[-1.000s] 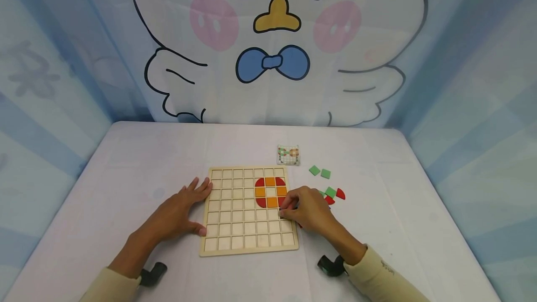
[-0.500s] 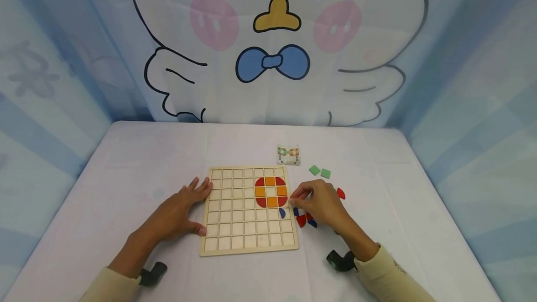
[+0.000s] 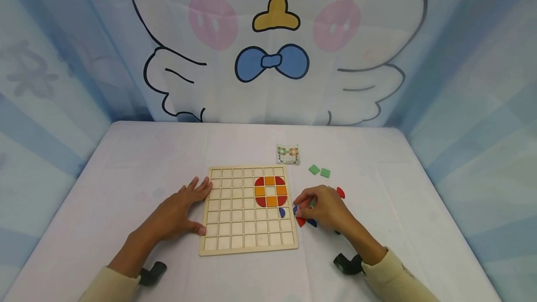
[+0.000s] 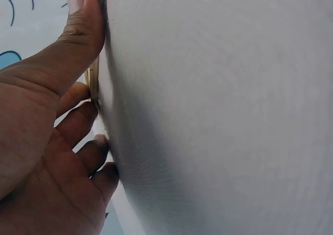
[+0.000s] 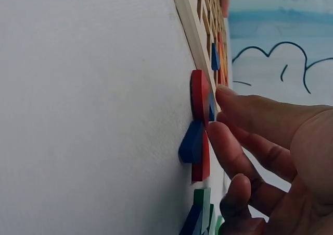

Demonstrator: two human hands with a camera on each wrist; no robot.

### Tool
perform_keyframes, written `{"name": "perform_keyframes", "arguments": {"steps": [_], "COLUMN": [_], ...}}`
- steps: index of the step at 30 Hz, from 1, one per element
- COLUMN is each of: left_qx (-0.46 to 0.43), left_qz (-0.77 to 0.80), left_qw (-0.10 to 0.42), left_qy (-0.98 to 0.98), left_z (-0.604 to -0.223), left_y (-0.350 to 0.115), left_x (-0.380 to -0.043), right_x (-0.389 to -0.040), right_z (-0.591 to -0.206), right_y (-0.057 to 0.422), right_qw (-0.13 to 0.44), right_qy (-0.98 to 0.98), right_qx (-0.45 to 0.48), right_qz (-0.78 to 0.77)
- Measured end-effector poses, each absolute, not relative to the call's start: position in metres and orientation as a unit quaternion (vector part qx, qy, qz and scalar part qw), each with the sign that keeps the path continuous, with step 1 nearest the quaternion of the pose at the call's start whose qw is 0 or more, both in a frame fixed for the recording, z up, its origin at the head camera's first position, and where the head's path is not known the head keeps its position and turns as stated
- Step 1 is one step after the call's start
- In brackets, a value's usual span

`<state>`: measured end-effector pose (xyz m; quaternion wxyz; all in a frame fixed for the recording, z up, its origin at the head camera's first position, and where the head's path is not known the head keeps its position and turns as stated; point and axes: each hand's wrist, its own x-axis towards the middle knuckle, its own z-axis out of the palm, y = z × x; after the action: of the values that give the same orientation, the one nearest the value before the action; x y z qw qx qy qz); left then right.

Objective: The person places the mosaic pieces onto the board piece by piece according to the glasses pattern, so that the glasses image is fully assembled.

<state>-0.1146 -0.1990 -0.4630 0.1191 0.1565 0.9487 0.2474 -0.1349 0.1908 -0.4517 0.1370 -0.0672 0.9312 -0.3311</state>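
Note:
A square wooden grid board (image 3: 249,251) lies on the table. In its far right part, red quarter-circles (image 3: 261,202) and orange squares (image 3: 270,201) form a ring, with a blue piece (image 3: 282,212) in a cell below. My left hand (image 3: 178,211) rests along the board's left edge, fingers spread and thumb at the side, as the left wrist view (image 4: 57,89) also shows. My right hand (image 3: 325,206) is just off the right edge, thumb and index fingertips either side of a loose blue piece (image 5: 212,107), a gap showing between them.
Loose red (image 3: 300,222), blue (image 3: 312,223) and green (image 3: 325,173) pieces lie right of the board, some under my right hand. A small printed pattern card (image 3: 288,154) lies beyond the board's far edge. A cartoon-printed curtain (image 3: 272,97) stands behind the table.
My right hand has let go of the blue piece, leaving it in a cell, and moved right to the loose pieces. The left hand has stayed in place.

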Motion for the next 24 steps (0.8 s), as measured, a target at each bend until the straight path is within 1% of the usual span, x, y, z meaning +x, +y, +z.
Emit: {"name": "perform_keyframes", "arguments": {"steps": [4, 17, 24], "left_qx": [0.160, 0.162, 0.162], "left_qz": [0.251, 0.249, 0.248], "left_qw": [0.119, 0.116, 0.116], "left_qy": [0.947, 0.948, 0.948], "left_z": [-0.4629, -0.4640, -0.4646], "left_y": [-0.1995, -0.2000, -0.2006], "left_x": [-0.1143, -0.1147, -0.1148], "right_x": [-0.1347, -0.1353, -0.1348], "right_z": [-0.4541, -0.4530, -0.4498], "right_y": [0.1898, 0.1891, 0.1927], "right_qw": [0.140, 0.135, 0.156], "right_qy": [0.931, 0.934, 0.926], "right_qx": [-0.083, -0.094, -0.095], "right_qz": [-0.328, -0.316, -0.329]}}
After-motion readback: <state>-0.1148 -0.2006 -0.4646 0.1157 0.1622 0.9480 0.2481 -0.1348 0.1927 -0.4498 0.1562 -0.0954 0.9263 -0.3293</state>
